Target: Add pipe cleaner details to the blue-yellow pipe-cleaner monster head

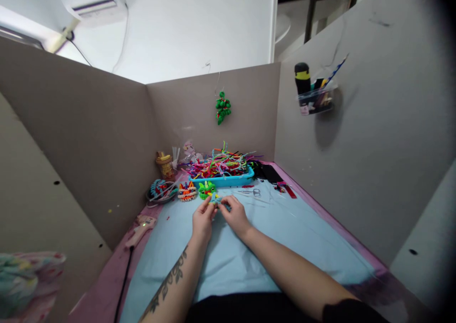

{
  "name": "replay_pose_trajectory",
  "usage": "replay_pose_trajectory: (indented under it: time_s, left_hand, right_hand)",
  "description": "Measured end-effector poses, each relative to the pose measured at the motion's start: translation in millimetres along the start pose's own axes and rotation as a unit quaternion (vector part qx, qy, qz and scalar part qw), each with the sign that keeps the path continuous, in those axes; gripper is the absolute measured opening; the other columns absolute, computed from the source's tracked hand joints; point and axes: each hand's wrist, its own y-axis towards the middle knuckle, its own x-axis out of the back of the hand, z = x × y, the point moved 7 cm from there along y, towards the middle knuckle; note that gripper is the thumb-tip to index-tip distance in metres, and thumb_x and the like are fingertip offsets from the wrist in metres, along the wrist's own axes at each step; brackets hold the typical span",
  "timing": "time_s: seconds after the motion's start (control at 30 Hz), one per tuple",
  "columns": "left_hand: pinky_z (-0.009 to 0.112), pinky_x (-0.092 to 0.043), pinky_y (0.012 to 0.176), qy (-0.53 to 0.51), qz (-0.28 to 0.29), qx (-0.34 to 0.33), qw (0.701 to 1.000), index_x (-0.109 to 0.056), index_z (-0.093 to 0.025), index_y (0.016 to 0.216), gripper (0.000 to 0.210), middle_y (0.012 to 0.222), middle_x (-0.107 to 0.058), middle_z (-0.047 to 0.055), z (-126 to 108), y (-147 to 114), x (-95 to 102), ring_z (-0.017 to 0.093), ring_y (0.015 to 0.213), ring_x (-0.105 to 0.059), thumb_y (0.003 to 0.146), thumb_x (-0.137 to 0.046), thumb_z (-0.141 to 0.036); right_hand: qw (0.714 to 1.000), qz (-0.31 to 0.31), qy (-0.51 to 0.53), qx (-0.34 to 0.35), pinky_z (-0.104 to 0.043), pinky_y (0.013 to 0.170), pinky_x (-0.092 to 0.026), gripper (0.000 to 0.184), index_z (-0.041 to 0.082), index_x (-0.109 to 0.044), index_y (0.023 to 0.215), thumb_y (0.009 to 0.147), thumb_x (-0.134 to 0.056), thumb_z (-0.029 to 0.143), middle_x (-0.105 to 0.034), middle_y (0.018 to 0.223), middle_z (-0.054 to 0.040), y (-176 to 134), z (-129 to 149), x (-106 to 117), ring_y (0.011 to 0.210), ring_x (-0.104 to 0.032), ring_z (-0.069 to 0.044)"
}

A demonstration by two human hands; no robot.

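My left hand [203,218] and my right hand [233,213] meet over the blue cloth, fingers pinched together. Between them is a small blue and yellow fuzzy pipe-cleaner piece [214,197], partly hidden by my fingers. Both hands grip it, the left on its left side and the right at its right edge. Just behind it sits a green pipe-cleaner figure [206,189] with eyes and yellow horns. To its left stands an orange and white pipe-cleaner figure [187,192].
A blue tray [228,181] heaped with colourful pipe cleaners stands at the back. Scissors [255,193] lie right of my hands. A dark bowl [162,198] and glue gun [141,229] are at left, its cord along the table edge. Grey partitions [213,76] enclose the table.
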Motion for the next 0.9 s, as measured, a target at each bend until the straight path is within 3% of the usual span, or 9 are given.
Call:
replay_pose_trajectory:
  time_s: [0.47, 0.9]
  left_hand:
    - [0.019, -0.050, 0.066, -0.012, -0.002, 0.000, 1.000, -0.061, -0.012, 0.107, 0.043, 0.086, -0.069, 0.005, -1.0, -1.9, -0.5, 0.009, 0.068, -0.063, 0.065, -0.073, -0.015]
    - [0.021, -0.048, 0.069, -0.037, 0.020, 0.002, 0.999, -0.061, -0.012, 0.107, 0.042, 0.083, -0.069, 0.006, -0.5, -3.5, -5.4, 0.010, 0.069, -0.063, 0.067, -0.072, -0.016]
  right_hand:
    - [1.000, 0.016, 0.010, -0.008, -0.028, 0.071, -0.043, 0.013, 0.020, -0.061, 0.079, 0.081, -0.049, 0.025, -0.063, 0.077, -0.0032, -1.3, -3.6, -3.2, 0.073, -0.057, -0.017]
    - [0.994, 0.009, -0.106, 0.040, -0.029, 0.077, -0.046, 0.016, 0.021, -0.063, 0.092, 0.082, -0.051, 0.023, -0.065, 0.089, -0.0047, -2.1, -5.0, -5.1, 0.084, -0.060, -0.018]
